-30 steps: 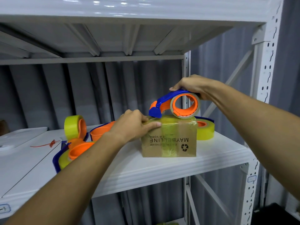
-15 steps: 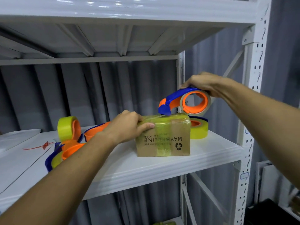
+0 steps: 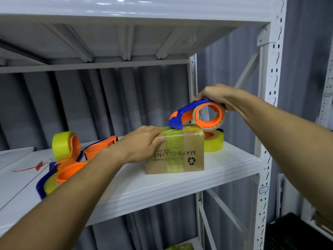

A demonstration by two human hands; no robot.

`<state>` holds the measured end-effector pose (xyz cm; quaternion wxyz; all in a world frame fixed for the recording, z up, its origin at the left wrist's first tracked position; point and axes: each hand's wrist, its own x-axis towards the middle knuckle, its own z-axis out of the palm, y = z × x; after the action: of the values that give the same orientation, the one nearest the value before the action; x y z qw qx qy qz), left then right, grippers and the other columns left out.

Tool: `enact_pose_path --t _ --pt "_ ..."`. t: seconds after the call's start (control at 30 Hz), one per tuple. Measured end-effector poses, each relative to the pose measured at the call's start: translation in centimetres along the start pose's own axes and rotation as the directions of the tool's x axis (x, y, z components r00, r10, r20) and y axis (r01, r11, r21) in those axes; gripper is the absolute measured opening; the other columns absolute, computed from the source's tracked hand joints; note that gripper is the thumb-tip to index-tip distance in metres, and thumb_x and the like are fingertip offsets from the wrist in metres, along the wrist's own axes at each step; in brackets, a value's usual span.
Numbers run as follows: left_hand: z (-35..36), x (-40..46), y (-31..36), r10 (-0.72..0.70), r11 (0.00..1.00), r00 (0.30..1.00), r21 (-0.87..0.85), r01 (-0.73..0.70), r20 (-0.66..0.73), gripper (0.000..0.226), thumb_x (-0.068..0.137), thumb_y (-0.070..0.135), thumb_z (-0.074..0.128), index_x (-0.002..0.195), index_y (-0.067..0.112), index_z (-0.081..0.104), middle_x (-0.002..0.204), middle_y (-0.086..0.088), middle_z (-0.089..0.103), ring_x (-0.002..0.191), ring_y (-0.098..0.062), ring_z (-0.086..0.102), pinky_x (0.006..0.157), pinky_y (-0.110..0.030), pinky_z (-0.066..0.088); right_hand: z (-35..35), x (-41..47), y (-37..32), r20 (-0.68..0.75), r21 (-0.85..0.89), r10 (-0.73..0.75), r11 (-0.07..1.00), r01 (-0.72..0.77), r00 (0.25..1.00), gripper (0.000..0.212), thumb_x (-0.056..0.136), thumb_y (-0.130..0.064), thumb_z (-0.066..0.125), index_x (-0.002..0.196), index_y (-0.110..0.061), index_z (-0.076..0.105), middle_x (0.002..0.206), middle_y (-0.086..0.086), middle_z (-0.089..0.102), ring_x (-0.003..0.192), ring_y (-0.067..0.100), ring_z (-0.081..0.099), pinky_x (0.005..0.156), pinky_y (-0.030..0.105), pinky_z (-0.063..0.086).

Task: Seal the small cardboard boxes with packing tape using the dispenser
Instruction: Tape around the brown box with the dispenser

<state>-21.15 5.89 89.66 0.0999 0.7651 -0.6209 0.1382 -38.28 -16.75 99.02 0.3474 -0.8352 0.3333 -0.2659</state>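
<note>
white shelf (image 3: pixel 162 184): box (image 3: pixel 178 152) between both hands

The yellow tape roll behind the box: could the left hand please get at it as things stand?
Probably not directly. The yellow tape roll lies behind the cardboard box, on its right. The left hand presses the box's left end, and the right hand holds the tape dispenser across the way.
</note>
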Motion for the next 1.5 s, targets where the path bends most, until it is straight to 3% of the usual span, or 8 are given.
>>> enact_pose_path --t 0.3,0.6,0.8,0.97,1.1,1.17,1.27,1.5 --pt "0.6 -0.4 -0.3 0.017 0.999 0.994 -0.036 -0.021 -0.108 0.053 0.097 0.063 0.045 0.148 0.054 0.032 0.147 0.03 0.045 0.135 -0.006 0.044 0.104 -0.043 0.046 -0.2 -0.1 0.1 0.035 0.014 0.016 1.0 -0.017 0.999 0.038 0.085 -0.048 0.071 0.096 -0.012 0.067 0.06 -0.002 0.071 0.045 0.012 0.066 0.041 0.022 0.048" --pt "-0.5 -1.6 -3.5 -0.06 0.998 0.997 0.017 0.061 -0.056 0.054 0.096 0.055 0.053 0.147 0.038 0.047 0.151 0.022 0.044 0.141 -0.008 0.038 0.117 -0.033 0.032 -3.0 -0.9 3.3 -0.012 0.11 0.024 0.994 -0.023 1.0 0.034 0.082 -0.042 0.073 0.101 -0.013 0.075 0.06 -0.002 0.064 0.048 0.009 0.052 0.049 0.023 0.044" --pt "-1.0 -0.8 -1.4 -0.086 0.995 0.996 0.058 0.087 -0.022 0.058 0.087 0.076 0.04 0.12 0.029 0.053 0.121 0.01 0.06 0.111 -0.015 0.057 0.096 -0.035 0.046 -2.9 -0.8 3.1 -0.025 0.08 0.034 0.996 -0.031 0.999 0.031 0.082 -0.042 0.074 0.092 -0.013 0.072 0.057 -0.002 0.065 0.046 0.01 0.055 0.047 0.022 0.047" --pt "-1.0 -0.2 0.4 -0.092 0.981 0.995 0.173 0.086 0.028 0.067 0.082 0.087 0.01 0.145 0.066 0.015 0.108 0.007 0.046 0.099 -0.024 0.055 0.09 -0.041 0.049 -2.7 -0.6 3.7 0.012 0.096 0.053 0.994 -0.054 0.998 0.033 0.086 -0.041 0.07 0.102 -0.012 0.073 0.062 -0.001 0.068 0.046 0.009 0.057 0.047 0.022 0.047" --pt "-0.8 0.7 1.0 -0.092 0.992 0.995 0.092 0.089 0.03 0.06 0.093 0.073 0.027 0.148 0.05 0.034 0.126 0.008 0.048 0.111 -0.02 0.055 0.095 -0.042 0.049 -2.5 -0.5 4.5 0.046 0.133 0.072 0.988 -0.078 0.996 0.037 0.09 -0.039 0.068 0.109 -0.008 0.073 0.065 0.001 0.068 0.049 0.011 0.056 0.049 0.023 0.046" --pt "-0.5 1.1 1.6 -0.052 0.998 0.997 0.036 0.05 0.064 0.054 0.093 0.061 0.039 0.139 0.033 0.044 0.137 0.008 0.051 0.116 -0.016 0.055 0.094 -0.039 0.049 -2.3 -0.7 4.6 0.05 0.134 0.075 0.988 -0.081 0.996 0.035 0.091 -0.039 0.067 0.107 -0.008 0.072 0.065 0.0 0.069 0.051 0.011 0.058 0.049 0.023 0.048" --pt "-0.3 1.9 2.4 -0.047 0.998 0.997 0.051 0.044 0.061 0.05 0.083 0.076 0.038 0.104 0.032 0.044 0.108 0.009 0.061 0.092 -0.014 0.059 0.073 -0.033 0.046 -2.2 -1.0 4.6 0.049 0.131 0.066 0.989 -0.072 0.997 0.032 0.091 -0.039 0.067 0.107 -0.011 0.072 0.067 0.0 0.071 0.049 0.01 0.06 0.048 0.022 0.048" --pt "0.3 2.7 3.4 -0.009 0.994 1.0 0.106 0.012 -0.027 0.069 0.089 0.079 0.032 0.146 0.041 0.04 0.136 0.009 0.056 0.122 -0.02 0.057 0.096 -0.037 0.044 -2.2 -1.7 4.9 0.061 0.147 0.081 0.985 -0.089 0.995 0.038 0.083 -0.047 0.074 0.096 -0.012 0.071 0.065 0.0 0.07 0.047 0.009 0.061 0.045 0.021 0.048"
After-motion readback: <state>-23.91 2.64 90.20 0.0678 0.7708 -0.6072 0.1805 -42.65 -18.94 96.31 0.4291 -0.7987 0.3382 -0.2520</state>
